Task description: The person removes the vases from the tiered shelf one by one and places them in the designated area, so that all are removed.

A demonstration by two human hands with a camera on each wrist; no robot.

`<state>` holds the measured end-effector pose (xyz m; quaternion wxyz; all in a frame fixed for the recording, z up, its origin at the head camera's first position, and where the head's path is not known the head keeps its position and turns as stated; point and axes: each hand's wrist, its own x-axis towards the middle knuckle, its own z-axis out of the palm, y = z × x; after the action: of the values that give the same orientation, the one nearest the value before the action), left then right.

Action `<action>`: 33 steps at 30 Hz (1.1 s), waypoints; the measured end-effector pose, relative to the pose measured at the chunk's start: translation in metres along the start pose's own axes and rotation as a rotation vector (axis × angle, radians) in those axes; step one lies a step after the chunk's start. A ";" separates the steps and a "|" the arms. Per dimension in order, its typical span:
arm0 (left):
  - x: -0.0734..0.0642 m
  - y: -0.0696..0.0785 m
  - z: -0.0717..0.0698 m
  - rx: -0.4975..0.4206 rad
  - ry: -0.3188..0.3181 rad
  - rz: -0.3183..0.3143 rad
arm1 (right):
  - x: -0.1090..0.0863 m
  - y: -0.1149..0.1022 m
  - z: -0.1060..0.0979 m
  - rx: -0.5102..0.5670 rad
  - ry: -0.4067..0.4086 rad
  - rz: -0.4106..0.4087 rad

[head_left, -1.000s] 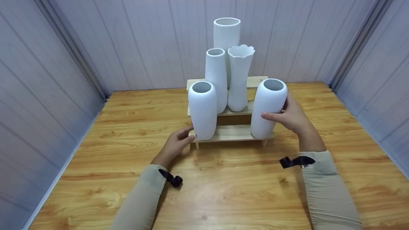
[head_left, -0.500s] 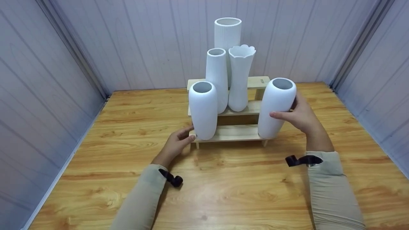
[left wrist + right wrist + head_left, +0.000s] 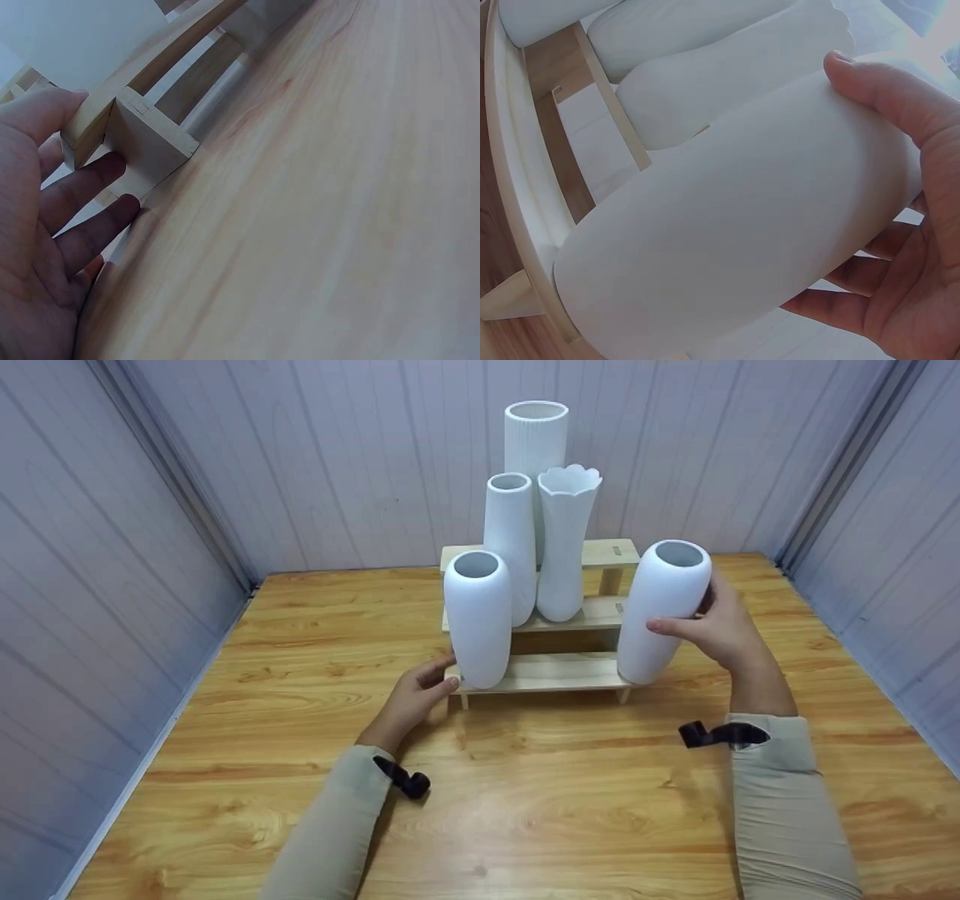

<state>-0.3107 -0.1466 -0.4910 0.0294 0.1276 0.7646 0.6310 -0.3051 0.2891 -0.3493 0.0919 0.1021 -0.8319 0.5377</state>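
My right hand [image 3: 724, 626] grips a smooth white vase [image 3: 664, 615], thumb across its front and fingers behind it. Tilted with its top to the right, this vase has its base at the right end of the low front step of a wooden tiered stand [image 3: 562, 673]. At the stand's left front corner, my left hand [image 3: 416, 690] holds the step's end; the left wrist view shows the thumb [image 3: 64, 105] over the plank and the fingers against its side. Just above that hand, a matching white vase [image 3: 480, 622] stands on the front step.
On the middle step are a tapered white vase [image 3: 511, 547] and a scalloped-rim white vase [image 3: 564, 547]. A ribbed white vase [image 3: 535, 442] rises at the back. Pale panelled walls [image 3: 337, 457] enclose the wood-grain table [image 3: 525, 810].
My right hand has moved the vase rightward along the front step, leaving more of the stand in view. The left hand has stayed at the stand's corner.
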 end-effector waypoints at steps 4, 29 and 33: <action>-0.001 0.000 -0.001 0.013 0.003 0.002 | 0.000 0.002 -0.004 0.007 0.010 0.014; -0.001 0.002 0.000 -0.005 0.011 0.016 | -0.001 0.012 -0.018 0.050 0.076 0.011; 0.001 -0.001 0.000 0.010 0.011 0.020 | -0.001 0.014 -0.020 0.038 0.086 0.034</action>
<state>-0.3114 -0.1468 -0.4922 0.0183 0.1322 0.7665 0.6282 -0.3067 0.3125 -0.3538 0.1166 0.0665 -0.8183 0.5589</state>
